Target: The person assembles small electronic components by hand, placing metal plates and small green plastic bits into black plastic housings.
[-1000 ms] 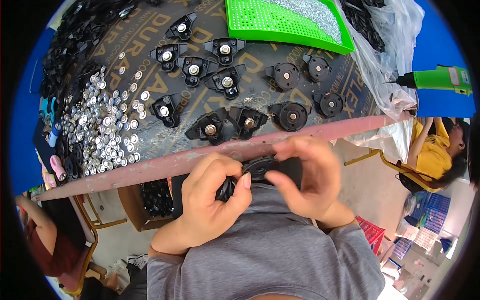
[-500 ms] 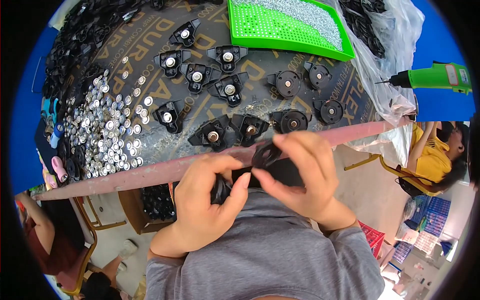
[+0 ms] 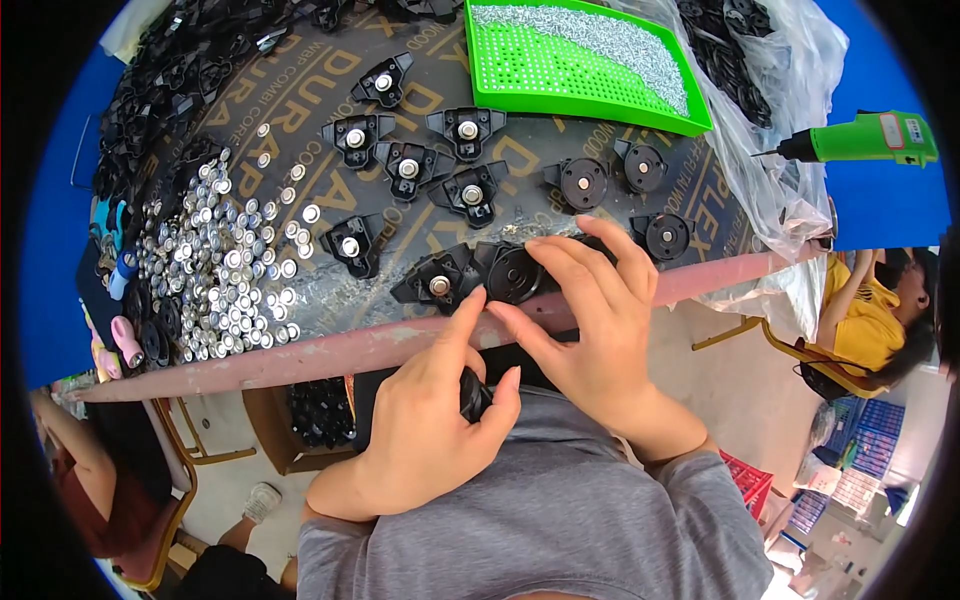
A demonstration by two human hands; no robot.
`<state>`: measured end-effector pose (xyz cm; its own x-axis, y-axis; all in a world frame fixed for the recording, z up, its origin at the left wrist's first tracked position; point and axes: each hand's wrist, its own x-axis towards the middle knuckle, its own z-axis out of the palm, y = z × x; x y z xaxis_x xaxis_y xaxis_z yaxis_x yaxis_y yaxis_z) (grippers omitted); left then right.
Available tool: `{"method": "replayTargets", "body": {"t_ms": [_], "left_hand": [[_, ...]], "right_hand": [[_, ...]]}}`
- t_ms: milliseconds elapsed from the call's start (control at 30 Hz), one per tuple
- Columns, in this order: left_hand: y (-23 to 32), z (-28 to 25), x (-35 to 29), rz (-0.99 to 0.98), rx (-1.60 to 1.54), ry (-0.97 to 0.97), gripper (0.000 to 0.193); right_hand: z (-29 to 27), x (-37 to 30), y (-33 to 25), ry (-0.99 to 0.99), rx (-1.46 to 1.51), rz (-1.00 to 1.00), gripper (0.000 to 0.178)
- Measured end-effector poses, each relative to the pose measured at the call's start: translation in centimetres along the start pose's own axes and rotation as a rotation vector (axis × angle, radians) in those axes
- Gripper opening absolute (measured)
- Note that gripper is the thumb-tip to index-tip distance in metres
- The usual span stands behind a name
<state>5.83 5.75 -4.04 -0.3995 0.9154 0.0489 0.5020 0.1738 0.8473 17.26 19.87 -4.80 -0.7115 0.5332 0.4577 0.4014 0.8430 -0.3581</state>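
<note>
My right hand (image 3: pixel 598 310) grips the rim of a round black plastic disc (image 3: pixel 513 274), which rests over a black base near the table's front edge. The index fingertip of my left hand (image 3: pixel 425 415) comes close to the disc's near side, while its other fingers curl around black plastic pieces (image 3: pixel 474 396), mostly hidden in the palm. Just left of the disc lies a black winged base (image 3: pixel 438 280) with a metal button in its middle. More such bases (image 3: pixel 407 168) stand behind it. Bases topped with round discs (image 3: pixel 583 184) sit to the right.
Loose metal buttons (image 3: pixel 215 260) are heaped on the left. A green perforated tray (image 3: pixel 690 128) holds small screws at the back. Black parts (image 3: pixel 140 130) pile up far left. A green electric screwdriver (image 3: pixel 865 140) is at the right, beside clear plastic sheeting (image 3: pixel 770 190). People sit nearby.
My right hand has moved forward, bringing the disc from over the table's edge onto a base. My left hand has shifted slightly right, its index finger now stretched toward the disc.
</note>
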Motion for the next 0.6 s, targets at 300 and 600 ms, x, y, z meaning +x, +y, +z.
{"method": "replayTargets", "body": {"t_ms": [300, 600], "left_hand": [[0.5, -0.3, 0.2, -0.017, 0.039, 0.01, 0.056], [0.5, -2.4, -0.4, -0.314, -1.33, -0.211, 0.031]], "right_hand": [[-0.1, 0.7, -0.2, -0.052, -0.001, -0.027, 0.049], [-1.8, 0.8, -0.2, -0.087, 0.055, -0.053, 0.054]]}}
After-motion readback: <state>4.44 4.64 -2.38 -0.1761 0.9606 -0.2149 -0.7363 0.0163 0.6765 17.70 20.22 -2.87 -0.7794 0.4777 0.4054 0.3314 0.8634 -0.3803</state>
